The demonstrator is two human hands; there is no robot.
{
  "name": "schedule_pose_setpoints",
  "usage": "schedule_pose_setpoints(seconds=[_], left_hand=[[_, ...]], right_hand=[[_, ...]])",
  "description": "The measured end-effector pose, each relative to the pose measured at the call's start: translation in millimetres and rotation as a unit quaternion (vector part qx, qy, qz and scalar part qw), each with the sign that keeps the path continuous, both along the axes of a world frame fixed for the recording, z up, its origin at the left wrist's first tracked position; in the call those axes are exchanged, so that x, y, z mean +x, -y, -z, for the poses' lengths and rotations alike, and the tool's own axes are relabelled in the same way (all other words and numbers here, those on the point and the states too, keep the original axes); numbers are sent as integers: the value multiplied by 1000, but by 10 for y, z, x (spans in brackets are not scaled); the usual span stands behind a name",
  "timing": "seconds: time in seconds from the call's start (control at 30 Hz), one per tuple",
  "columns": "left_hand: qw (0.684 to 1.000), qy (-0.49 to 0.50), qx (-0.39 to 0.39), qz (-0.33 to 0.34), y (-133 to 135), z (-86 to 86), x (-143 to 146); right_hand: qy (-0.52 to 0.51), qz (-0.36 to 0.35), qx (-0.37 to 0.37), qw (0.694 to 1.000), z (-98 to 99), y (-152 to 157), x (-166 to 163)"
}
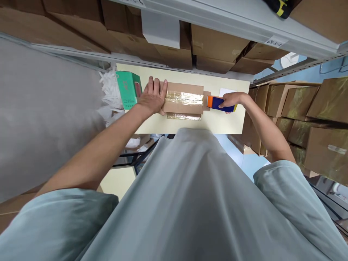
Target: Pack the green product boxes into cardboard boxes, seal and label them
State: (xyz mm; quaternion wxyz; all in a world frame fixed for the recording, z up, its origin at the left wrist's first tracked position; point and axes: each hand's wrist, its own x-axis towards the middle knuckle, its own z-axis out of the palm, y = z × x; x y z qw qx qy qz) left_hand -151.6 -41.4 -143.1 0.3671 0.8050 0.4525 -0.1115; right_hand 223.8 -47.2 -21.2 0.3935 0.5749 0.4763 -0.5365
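Note:
In front of me a flat-lying cardboard box (pixel 185 87) has shiny yellowish tape along its top, and a taped flap hangs out on its near side. My left hand (pixel 153 96) holds the box's left end, fingers at the far side and thumb low on the near side. My right hand (pixel 230 101) is closed around a dark-blue and orange tape dispenser (pixel 217 103). The dispenser's orange end points left, close to the small flap (pixel 206 100) at the box's right end. Whether it touches that flap, I cannot tell.
A green box (pixel 126 88) stands left on the pale table (pixel 223 125), with white packing strips (pixel 111 87) beyond it. White paper (pixel 227 91) lies behind my right hand. A metal shelf (pixel 217 27) with cardboard boxes crosses the far side. Stacked cartons (pixel 296 103) rise on the right.

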Motion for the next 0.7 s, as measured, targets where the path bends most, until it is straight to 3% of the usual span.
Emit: schedule_pose_setpoints(seconds=[0.17,0.4,0.5,0.57,0.7], left_hand=[[999,24,26,-8,3,31,16],[997,-45,50,42,-37,6,-14],[995,-27,91,39,41,-125,-37],[994,-8,105,20,132,-258,32],[973,156,170,14,227,-623,463]], right_hand=[[16,-93,73,993,-42,56,-347],[157,-60,160,973,44,429,-695],[157,-64,223,960,-142,624,-768],[164,-29,286,944,-328,697,-780],[149,29,382,912,-770,520,-820]])
